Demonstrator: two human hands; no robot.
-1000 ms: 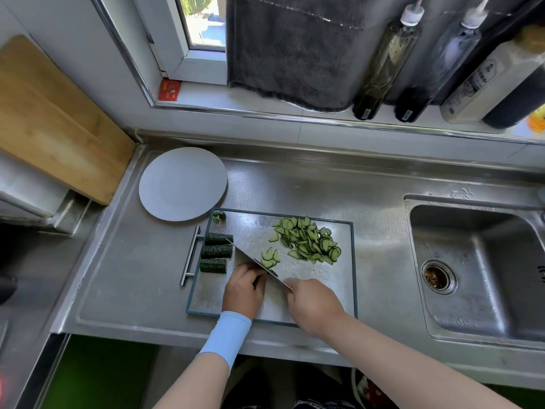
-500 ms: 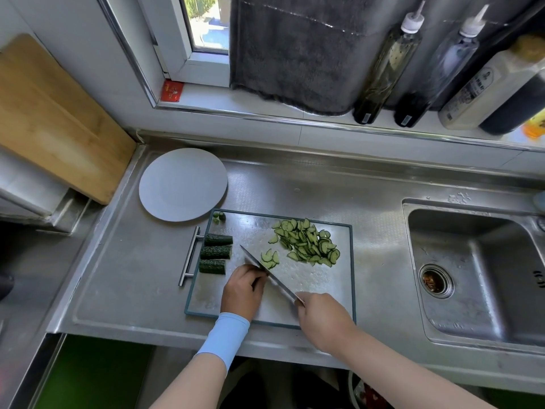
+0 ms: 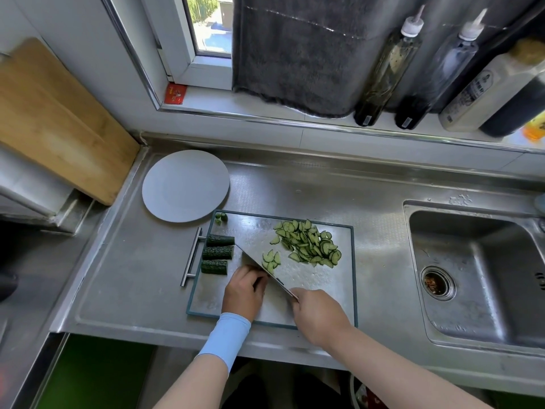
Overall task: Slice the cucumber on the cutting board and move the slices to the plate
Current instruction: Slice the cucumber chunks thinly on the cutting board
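On the steel cutting board (image 3: 309, 278) lies a heap of thin half-round cucumber slices (image 3: 309, 245), with a few fresh slices (image 3: 271, 259) beside the knife blade (image 3: 253, 261). Three dark cucumber chunks (image 3: 218, 253) sit at the board's left edge. My right hand (image 3: 320, 315) grips the knife handle. My left hand (image 3: 243, 292), fingers curled, holds down a cucumber piece that it hides, right against the blade. The round grey plate (image 3: 185, 185) lies bare behind the board.
A sink (image 3: 477, 276) opens to the right. Several bottles (image 3: 386, 66) and a dark towel (image 3: 295, 51) line the window sill. A wooden board (image 3: 56, 122) leans at the far left. Small cucumber ends (image 3: 220, 217) lie at the board's back left corner.
The knife blade rose and came down again beside my left hand, which stays on the cucumber piece. The camera shifted slightly.
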